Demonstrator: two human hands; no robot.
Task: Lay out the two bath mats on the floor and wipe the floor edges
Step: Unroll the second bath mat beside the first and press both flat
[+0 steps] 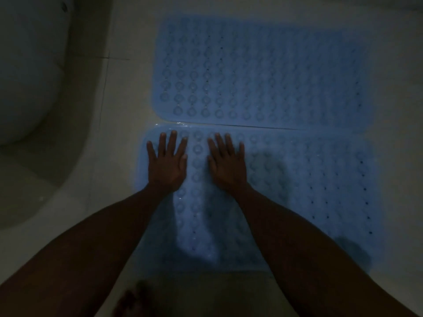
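Two light blue rubber bath mats with round bumps and small holes lie flat on the pale tiled floor, one behind the other, their long edges touching. The far mat is uncovered. On the left end of the near mat my left hand and my right hand rest palm down, fingers spread, side by side near its far edge. Neither hand holds anything. The light is dim.
A white rounded fixture, likely a toilet base, stands at the left with a curved step around it. Bare tiled floor runs between it and the mats. A foot shows at the bottom edge.
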